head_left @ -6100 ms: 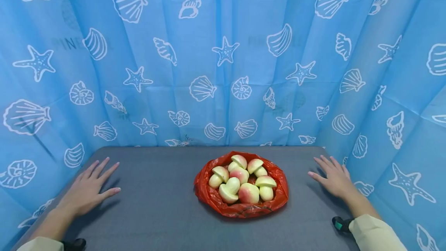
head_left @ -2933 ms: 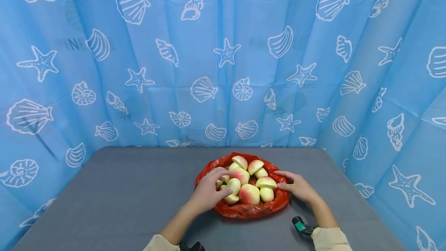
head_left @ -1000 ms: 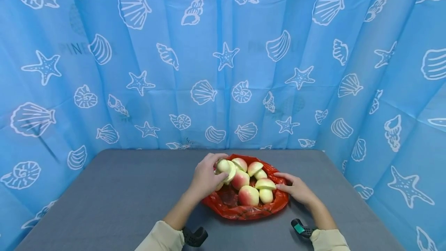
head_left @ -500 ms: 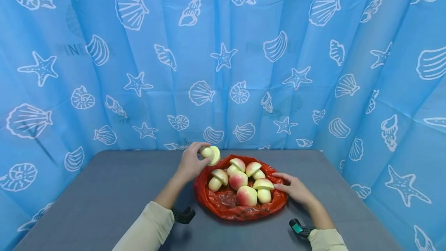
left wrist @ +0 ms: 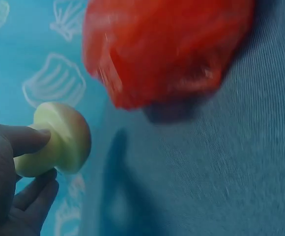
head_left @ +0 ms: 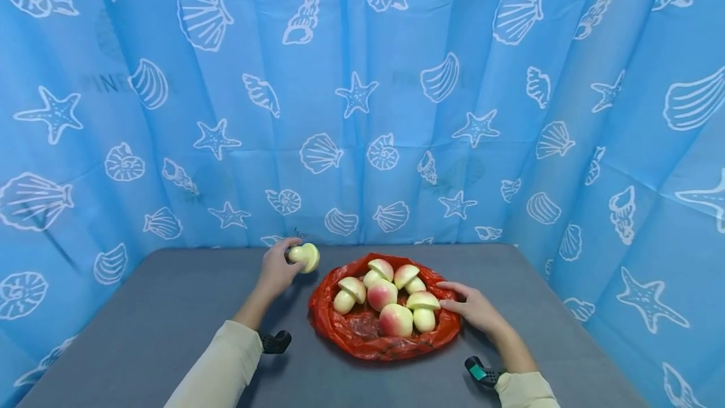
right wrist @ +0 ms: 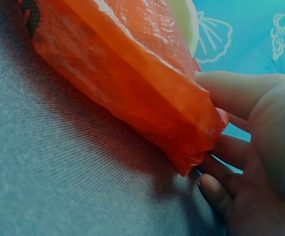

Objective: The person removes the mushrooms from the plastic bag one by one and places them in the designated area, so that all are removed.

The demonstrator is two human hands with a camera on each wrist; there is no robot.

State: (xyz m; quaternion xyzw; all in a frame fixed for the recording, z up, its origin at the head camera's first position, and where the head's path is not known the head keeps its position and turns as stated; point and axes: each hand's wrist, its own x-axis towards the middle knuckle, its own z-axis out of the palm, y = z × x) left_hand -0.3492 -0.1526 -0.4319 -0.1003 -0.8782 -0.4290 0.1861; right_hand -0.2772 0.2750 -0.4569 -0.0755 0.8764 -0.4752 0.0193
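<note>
My left hand (head_left: 277, 268) pinches a pale yellow toy mushroom (head_left: 308, 258) by its stem, above the table left of the bag. In the left wrist view the thumb lies on the mushroom (left wrist: 69, 137), its pink-tinged cap facing away from the palm. A red plastic bag (head_left: 374, 350), its rim rolled open, holds several more toy mushrooms (head_left: 425, 317), some stem up, others showing only pink round caps. At its right edge, my right hand (head_left: 478, 312) grips the rim, thumb over the inside and fingers outside along the bag (right wrist: 157, 108).
A grey cloth-covered table (head_left: 170, 332) carries the bag. Right behind its far edge hangs a blue curtain (head_left: 340, 112) printed with white shells and starfish, which also runs along both sides. Black wrist straps (head_left: 275, 342) sit on both forearms.
My left hand reached into the bag, took one mushroom from its front left, lifted it and carried it left past the rim. My right hand came to the bag's right edge and stays there.
</note>
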